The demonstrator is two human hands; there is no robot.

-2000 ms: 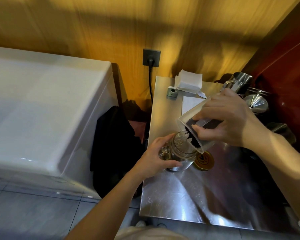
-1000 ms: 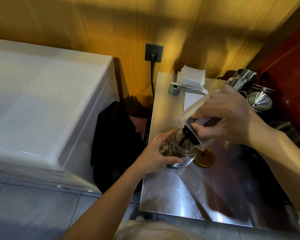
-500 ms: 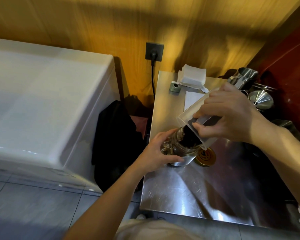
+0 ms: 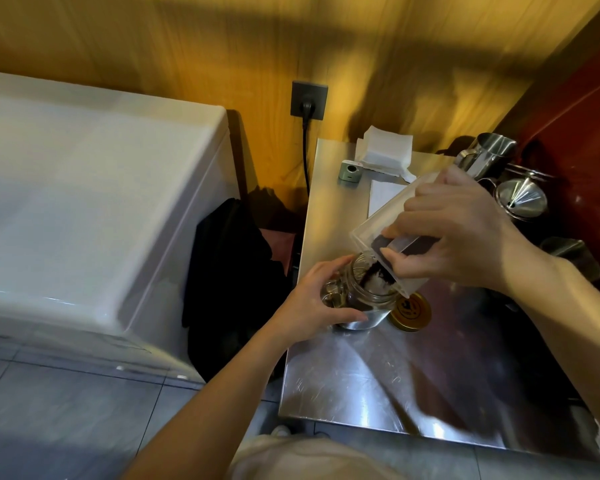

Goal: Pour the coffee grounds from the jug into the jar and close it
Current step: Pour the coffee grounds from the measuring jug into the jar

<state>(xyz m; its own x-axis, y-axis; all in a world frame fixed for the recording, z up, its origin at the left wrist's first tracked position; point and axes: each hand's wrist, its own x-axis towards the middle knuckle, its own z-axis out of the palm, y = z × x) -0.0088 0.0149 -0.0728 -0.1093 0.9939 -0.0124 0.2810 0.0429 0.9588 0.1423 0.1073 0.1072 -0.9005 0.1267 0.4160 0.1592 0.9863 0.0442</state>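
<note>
A clear plastic jug (image 4: 387, 220) is tipped steeply with its mouth down over the glass jar (image 4: 368, 299), and my right hand (image 4: 451, 230) grips it from above. Dark coffee grounds (image 4: 378, 271) lie at the jug's lower lip and inside the jar's mouth. The jar stands upright on the steel table (image 4: 378, 382), with my left hand (image 4: 312, 303) wrapped around its left side. Its gold lid (image 4: 411, 311) lies flat on the table, touching the jar's right side.
At the table's back lie a stack of white paper filters (image 4: 388, 150) and a small grey device (image 4: 350, 172). Steel pitchers (image 4: 487, 157) and a funnel (image 4: 520, 199) crowd the right edge. A white chest appliance (image 4: 84, 209) stands left, across a gap with dark cloth (image 4: 229, 271).
The jug has tipped further over the jar, and the grounds have slid from inside the jug down to its lip and into the jar. Both hands keep their grips.
</note>
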